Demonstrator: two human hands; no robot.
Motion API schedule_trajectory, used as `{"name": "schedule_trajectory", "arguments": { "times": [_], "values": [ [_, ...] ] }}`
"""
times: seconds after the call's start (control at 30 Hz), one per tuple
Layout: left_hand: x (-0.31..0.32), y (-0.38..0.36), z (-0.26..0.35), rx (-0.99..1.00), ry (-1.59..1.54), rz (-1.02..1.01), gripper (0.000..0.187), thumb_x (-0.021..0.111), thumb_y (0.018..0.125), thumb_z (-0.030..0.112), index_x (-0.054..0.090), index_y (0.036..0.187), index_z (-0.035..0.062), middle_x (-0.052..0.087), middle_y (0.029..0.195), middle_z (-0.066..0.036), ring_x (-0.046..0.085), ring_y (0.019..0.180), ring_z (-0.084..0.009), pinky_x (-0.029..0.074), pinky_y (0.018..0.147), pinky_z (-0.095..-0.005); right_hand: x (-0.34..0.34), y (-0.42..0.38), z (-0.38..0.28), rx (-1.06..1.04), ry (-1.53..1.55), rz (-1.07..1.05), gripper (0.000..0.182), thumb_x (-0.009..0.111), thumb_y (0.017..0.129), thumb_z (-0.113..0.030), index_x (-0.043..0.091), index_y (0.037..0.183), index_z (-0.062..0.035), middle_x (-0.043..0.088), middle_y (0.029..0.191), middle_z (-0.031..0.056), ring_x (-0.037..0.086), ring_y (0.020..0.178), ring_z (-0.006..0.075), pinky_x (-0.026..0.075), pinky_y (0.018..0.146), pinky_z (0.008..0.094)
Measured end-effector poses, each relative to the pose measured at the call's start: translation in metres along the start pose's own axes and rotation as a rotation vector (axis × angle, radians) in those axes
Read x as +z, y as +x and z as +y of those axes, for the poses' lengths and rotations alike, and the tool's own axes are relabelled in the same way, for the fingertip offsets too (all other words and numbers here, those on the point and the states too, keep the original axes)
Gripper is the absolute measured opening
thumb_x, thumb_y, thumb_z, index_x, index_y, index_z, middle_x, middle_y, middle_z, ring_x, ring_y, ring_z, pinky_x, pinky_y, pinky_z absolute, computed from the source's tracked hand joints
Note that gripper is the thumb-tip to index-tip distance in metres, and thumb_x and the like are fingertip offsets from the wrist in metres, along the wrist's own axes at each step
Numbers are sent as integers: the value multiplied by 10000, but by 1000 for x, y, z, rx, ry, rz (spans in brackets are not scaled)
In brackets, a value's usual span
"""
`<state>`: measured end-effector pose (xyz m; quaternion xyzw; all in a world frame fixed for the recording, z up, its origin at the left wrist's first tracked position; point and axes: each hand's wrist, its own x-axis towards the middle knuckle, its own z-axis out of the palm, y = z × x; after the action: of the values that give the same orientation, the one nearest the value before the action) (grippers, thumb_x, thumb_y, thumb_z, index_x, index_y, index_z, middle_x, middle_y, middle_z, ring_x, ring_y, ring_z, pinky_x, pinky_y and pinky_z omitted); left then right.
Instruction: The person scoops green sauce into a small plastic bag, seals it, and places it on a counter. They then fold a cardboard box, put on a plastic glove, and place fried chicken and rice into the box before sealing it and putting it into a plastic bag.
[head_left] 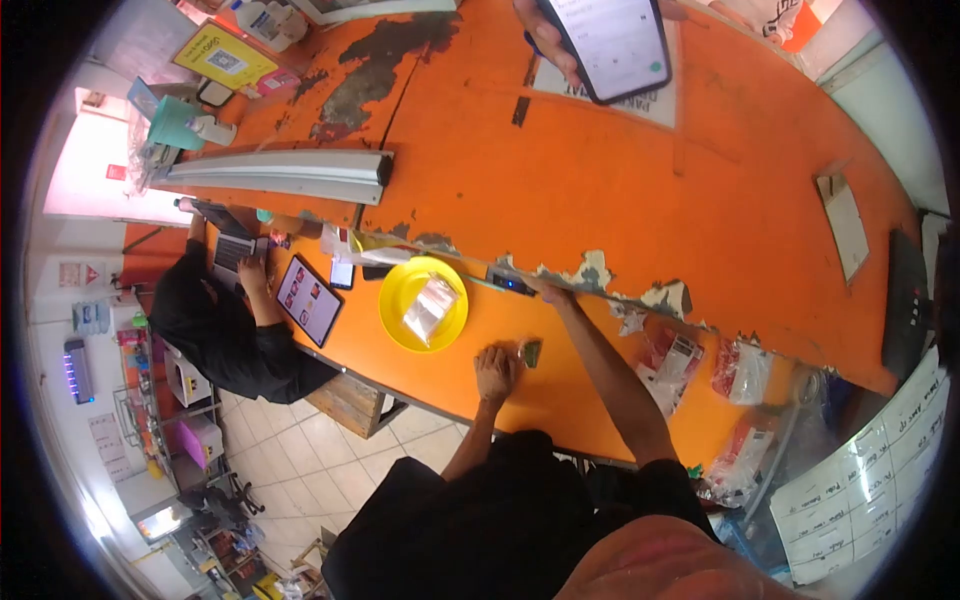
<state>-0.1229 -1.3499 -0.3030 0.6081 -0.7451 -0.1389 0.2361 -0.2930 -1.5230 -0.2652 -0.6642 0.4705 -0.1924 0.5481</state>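
- Head view: bare hands, two. Left hand [494, 376], palm down on the orange lower table [440, 385], fingers loosely bent and close together, pinching nothing visible.
- Right hand [546, 289], one, at the chipped edge of the raised counter [760, 220]; its fingers are partly hidden, so their grip cannot be told.
- Small green item [530, 352], one, flat on the lower table, just beside the left fingers on their right; a clear edge shows around it.
- Dark device [510, 283] with a small blue light, one, under the counter edge, immediately left of the right fingers; contact cannot be told.
- Yellow dish [388, 312], round, one, left of both hands' fingers. Contents: clear plastic packaging [431, 308], overlapping, number of pieces not distinguishable.
- Tablet [309, 300], lit, one, farther left of the left fingers, beyond the dish.
- Small phone [342, 273], screen lit, one, between tablet and dish.
- Laptop [236, 252], open, one, well to the left of the left fingers, with a person in black [215, 320] at it, one hand near the keyboard.
- Plastic-wrapped parcels, at least three, right of the right fingers: nearest parcel [672, 372], middle parcel [742, 372], lowest parcel [738, 465].
- Large phone [610, 45], lit, one, beyond the right fingers, held over the counter by another person's hand [548, 42].
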Motion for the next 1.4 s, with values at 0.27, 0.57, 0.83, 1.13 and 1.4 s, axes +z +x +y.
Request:
{"name": "schedule_trajectory", "arguments": {
  "times": [0.27, 0.57, 0.83, 1.13, 1.4],
  "values": [
    [-34, 11, 19, -259, -437, 174, 159, 636, 826, 87, 583, 899, -44, 584, 728, -157, 559, 620, -193, 466, 619, -358, -27, -95, 2, -281, 211, -150, 232, 696, 779, -183, 593, 854, 10, 610, 777, 86, 578, 718, 157, 460, 653, 312],
    [-134, 53, 134, -673, -1543, -479, 143, 507, 942, 159, 532, 1023, 44, 500, 667, 3, 394, 522, -28, 348, 467, -183, -22, -242, -131, 254, 632, 467, 319, 603, 912, -265, 624, 1073, 10, 673, 914, 93, 612, 804, 111, 476, 701, 278],
    [-194, 72, 226, -116, -1170, -490, 201, 616, 902, 101, 643, 1066, -11, 667, 896, -71, 603, 795, -91, 492, 692, -217, -4, -314, -184, 173, 668, 478, 328, 597, 919, -266, 625, 1122, -10, 682, 982, 160, 680, 832, 230, 537, 673, 327],
    [-203, 70, 234, 8, -1150, -561, 176, 644, 877, 66, 655, 1024, -31, 677, 916, -72, 613, 848, -95, 503, 742, -231, 4, -332, -195, 113, 719, 571, 317, 623, 903, -206, 610, 1133, 11, 682, 984, 150, 676, 839, 199, 543, 708, 319],
    [-86, 100, 159, -234, -972, -535, 165, 613, 909, 119, 648, 1017, -1, 642, 804, -4, 507, 591, -29, 360, 473, -180, 62, -307, -110, 337, 868, 698, 242, 613, 909, -200, 624, 1019, 16, 615, 712, 24, 575, 596, 74, 458, 531, 222]
  ]
}}
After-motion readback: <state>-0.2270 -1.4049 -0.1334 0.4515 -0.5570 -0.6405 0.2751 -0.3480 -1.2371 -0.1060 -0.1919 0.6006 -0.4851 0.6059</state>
